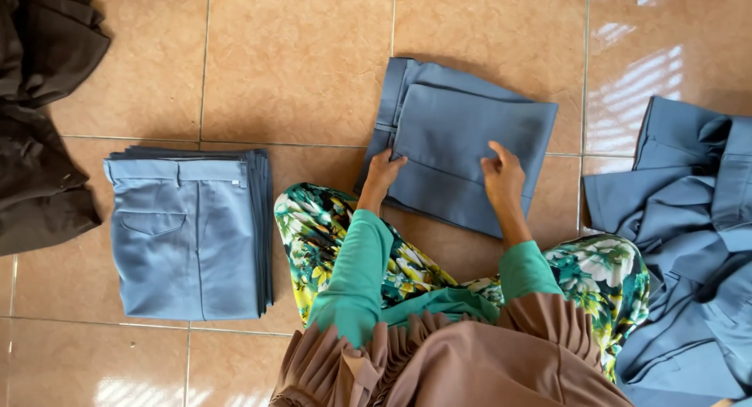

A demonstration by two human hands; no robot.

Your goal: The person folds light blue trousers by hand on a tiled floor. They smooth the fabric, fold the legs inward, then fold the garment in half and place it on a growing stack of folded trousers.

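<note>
- Head view: the left hand (383, 172) and right hand (503, 176) rest with fingers spread flat, gripping nothing, on the folded grey-blue trousers (462, 133) lying on the floor tiles (298, 54) just beyond the knees.
- Uneven pressing could skew the fold.
- The neat stack (192, 231) lies at left; the unfolded heap (689, 242) at right.

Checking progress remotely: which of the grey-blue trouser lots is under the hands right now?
The single folded pair in the middle, with both hands, left hand and right hand, pressing on it. The neat stack and the loose heap lie untouched.
</note>
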